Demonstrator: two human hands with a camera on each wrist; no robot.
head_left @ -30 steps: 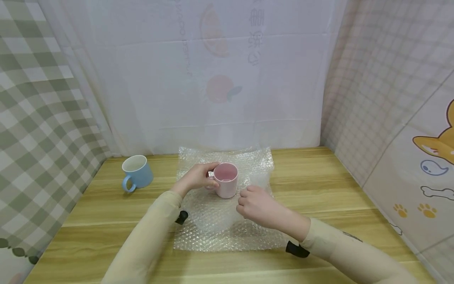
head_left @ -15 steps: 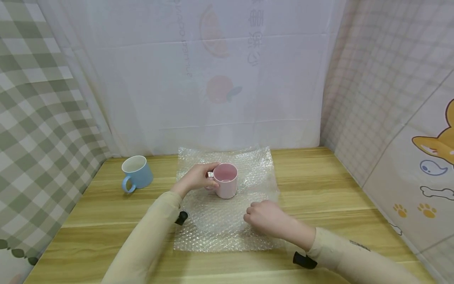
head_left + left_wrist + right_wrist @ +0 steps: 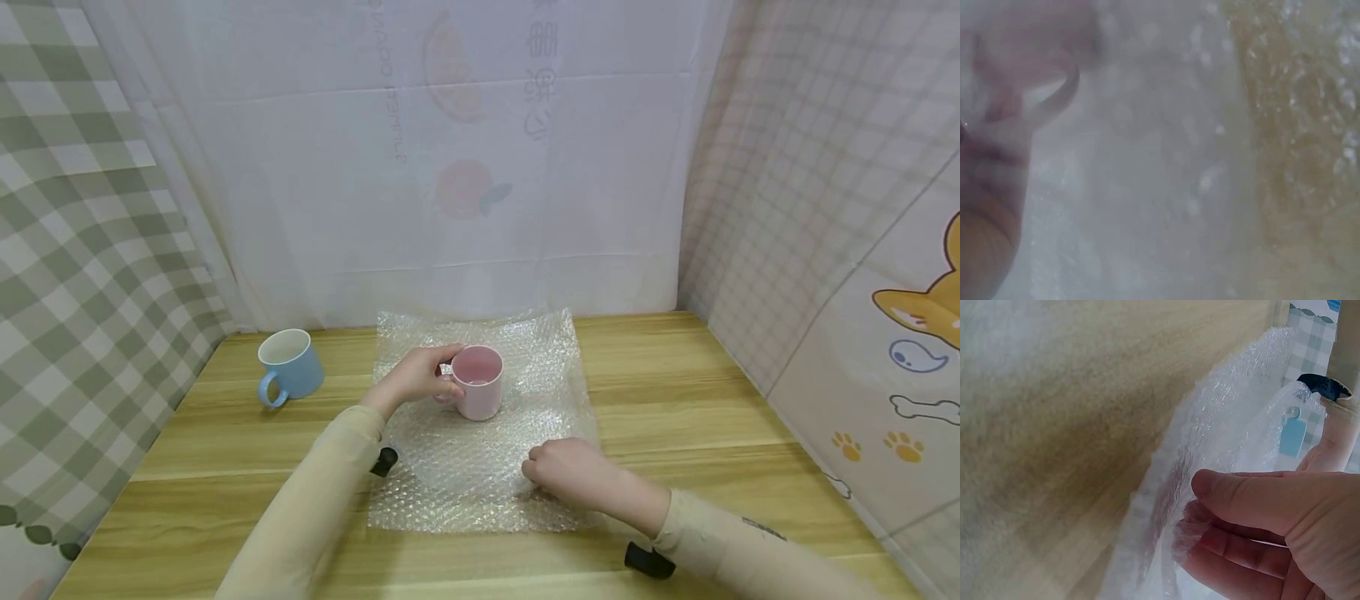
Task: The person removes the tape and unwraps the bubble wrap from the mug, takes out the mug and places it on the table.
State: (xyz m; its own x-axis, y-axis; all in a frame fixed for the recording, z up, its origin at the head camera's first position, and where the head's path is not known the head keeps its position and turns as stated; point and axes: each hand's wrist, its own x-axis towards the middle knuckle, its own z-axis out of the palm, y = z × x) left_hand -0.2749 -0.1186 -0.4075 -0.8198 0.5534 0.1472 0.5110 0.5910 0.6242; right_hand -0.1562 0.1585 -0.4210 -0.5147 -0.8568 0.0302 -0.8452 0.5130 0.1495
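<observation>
**Pink mug on bubble wrap, one hand on each**

So the pink mug (image 3: 477,382) is standing upright on the bubble wrap sheet (image 3: 465,483), a bit toward the far half of it, and the sheet is spread flat on the wooden table (image 3: 712,400). My left hand (image 3: 420,375) is right up against the mug's left side with fingers curled around it at the handle side, thumb near the rim. My right hand (image 3: 573,475) is well apart from the mug, down at the near right part of the sheet, and it's pinching the wrap: in the right wrist view my thumb (image 3: 1254,497) sits on top and the fingers (image 3: 1229,550) are tucked under a lifted fold of the plastic.

Hard-to-see stuff: the mug's handle is hidden behind my left hand in the head view. The left wrist view is basically a blurry mess, just a pale curve that could be the handle and some hazy wrap, so I can't tell much from it. My right forearm is cut off at the bottom edge of the frame.

Pose-wise, both forearms reach in from the near edge, beige sleeves on, left arm angling up toward the mug, right wrist low over the table. A blue mug (image 3: 288,362) stands off to the left on the bare wood, near nothing.
</observation>
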